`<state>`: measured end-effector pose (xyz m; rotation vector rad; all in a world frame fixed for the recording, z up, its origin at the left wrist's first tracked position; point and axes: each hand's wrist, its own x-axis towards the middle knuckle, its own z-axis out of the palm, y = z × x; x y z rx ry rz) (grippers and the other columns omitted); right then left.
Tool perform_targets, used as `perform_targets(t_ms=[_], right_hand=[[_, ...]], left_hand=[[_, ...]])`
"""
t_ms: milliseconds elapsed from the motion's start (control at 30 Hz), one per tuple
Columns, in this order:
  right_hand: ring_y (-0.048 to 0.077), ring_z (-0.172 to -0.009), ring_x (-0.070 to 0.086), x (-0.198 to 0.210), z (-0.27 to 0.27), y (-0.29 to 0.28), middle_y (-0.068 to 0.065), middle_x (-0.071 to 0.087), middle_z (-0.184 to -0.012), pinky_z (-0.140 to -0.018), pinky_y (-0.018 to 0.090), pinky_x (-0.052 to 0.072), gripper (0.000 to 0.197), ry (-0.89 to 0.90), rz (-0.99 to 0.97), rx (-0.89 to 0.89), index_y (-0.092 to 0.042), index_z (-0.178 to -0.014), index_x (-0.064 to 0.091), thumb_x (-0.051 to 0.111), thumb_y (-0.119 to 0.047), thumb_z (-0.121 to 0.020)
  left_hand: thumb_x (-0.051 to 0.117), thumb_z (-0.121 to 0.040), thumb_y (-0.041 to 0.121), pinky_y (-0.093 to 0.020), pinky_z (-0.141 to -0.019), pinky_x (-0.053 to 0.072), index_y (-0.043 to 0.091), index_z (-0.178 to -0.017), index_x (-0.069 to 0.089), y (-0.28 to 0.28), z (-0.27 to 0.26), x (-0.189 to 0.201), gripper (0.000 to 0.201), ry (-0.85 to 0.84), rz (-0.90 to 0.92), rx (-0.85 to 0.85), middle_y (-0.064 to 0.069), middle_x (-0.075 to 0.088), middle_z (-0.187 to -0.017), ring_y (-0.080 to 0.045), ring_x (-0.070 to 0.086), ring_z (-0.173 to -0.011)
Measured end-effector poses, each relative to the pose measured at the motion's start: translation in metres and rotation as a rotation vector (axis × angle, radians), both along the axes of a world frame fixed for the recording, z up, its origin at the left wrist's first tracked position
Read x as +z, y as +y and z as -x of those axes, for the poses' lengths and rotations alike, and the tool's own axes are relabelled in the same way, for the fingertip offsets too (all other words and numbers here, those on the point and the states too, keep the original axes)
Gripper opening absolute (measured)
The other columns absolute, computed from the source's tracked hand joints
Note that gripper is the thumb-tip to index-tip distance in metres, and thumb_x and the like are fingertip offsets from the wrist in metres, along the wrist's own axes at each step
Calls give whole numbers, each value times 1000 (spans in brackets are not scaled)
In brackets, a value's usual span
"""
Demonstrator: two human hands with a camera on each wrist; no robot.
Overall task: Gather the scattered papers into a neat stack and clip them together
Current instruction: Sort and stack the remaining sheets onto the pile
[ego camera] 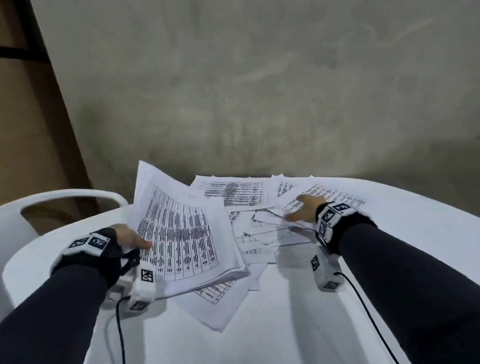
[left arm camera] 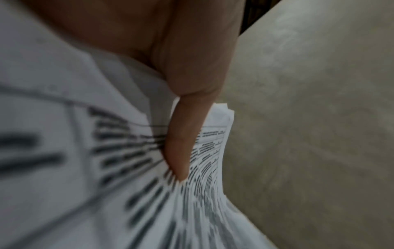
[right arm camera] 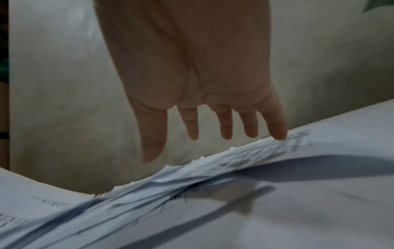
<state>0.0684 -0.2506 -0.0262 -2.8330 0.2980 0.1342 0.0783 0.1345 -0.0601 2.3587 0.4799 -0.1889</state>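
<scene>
left hand [ego camera: 130, 238]: bundle of papers [ego camera: 185, 236] pinched at one edge | right hand [ego camera: 303, 209]: fingers spread over loose sheets [ego camera: 262, 235] | risk: bundle could get fanned out, sheets easily creased if dragged

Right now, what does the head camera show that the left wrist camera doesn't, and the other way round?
Only the head view shows the right hand spread over the loose sheets, the white table, and a white chair. Only the left wrist view shows, close up, the thumb pressing onto the printed top page, with the sheet edges fanned. Both show the left hand holding the gathered stack and the grey wall behind.
</scene>
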Motion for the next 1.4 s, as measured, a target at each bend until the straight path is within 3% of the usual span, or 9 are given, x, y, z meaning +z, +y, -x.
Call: perform_targets(t_ms=[167, 333, 533, 733, 833, 967, 1033, 1133, 1400], right_hand=[[40, -144, 16, -2, -38, 38, 19, 7, -157, -115, 50, 20, 91, 87, 144, 110, -29, -152, 9, 48, -70, -80], [33, -133, 40, -20, -59, 52, 9, 36, -151, -109, 48, 32, 100, 203, 364, 315, -33, -146, 22, 26, -89, -64], [38, -142, 24, -18, -18, 48, 20, 23, -155, -114, 46, 21, 76, 253, 342, 308, -17, -152, 14, 49, -49, -92], [39, -143, 18, -15, 46, 20, 19, 15, -157, -116, 49, 16, 79, 323, 376, 364, -28, -151, 14, 53, -54, -88], [32, -141, 29, -8, 78, 5, 18, 23, -155, -109, 29, 24, 70, 398, 344, 438, -27, -151, 16, 50, -46, -93], [16, -131, 45, -2, 106, -10, -1, 41, -148, -89, 10, 32, 51, 359, 143, 464, -34, -140, 43, 56, -41, -91], [7, -101, 58, 4, 112, -24, -11, 59, -121, -67, 6, 39, 37, 236, -58, 347, -28, -128, 58, 57, -35, -92], [16, -102, 56, 1, 114, -60, 0, 62, -124, -91, 18, 44, 39, 22, 58, 98, -13, -123, 61, 53, -35, -93], [27, -128, 50, -8, 123, -68, 7, 51, -140, -108, 35, 39, 85, 349, 382, 167, -17, -138, 46, 58, -65, -69]], left_hand=[[73, -75, 4, -36, -99, 45, -9, -113, 62, 5, -15, -10, 42, 95, 140, -133, -19, 66, -115, -33, 60, -109], [62, -79, -12, -34, -82, 55, 2, -98, 63, 9, -6, -17, 23, 93, 413, -239, -9, 76, -86, -24, 69, -84], [94, -35, 38, -47, -111, 35, 6, -124, 58, 9, 12, -40, 102, 40, 489, -366, -12, 64, -124, -28, 58, -119], [89, -16, 58, -38, -115, 29, 23, -91, 74, 7, 47, -43, 84, -7, 503, -222, -5, 60, -128, -19, 51, -123], [89, -33, 51, -39, -113, 31, 18, -87, 74, -3, 75, -33, 65, 90, 527, -67, -8, 61, -126, -22, 52, -122], [75, -73, 37, -23, -52, 41, 0, -103, 62, -37, 105, -15, 50, 84, 278, 2, -15, 60, -59, -21, 54, -47], [69, -81, 33, -31, -62, 45, -5, -121, 56, -54, 111, -6, 57, 71, 157, 5, -19, 66, -80, -28, 61, -68], [69, -81, 34, -31, -99, 41, -2, -123, 58, -66, 115, 3, 57, 85, -7, -73, -16, 57, -129, -32, 55, -117], [69, -83, 22, -22, -54, 34, 5, -74, 58, -83, 118, -3, 23, 80, 21, -84, -4, 52, -76, -14, 45, -61]])
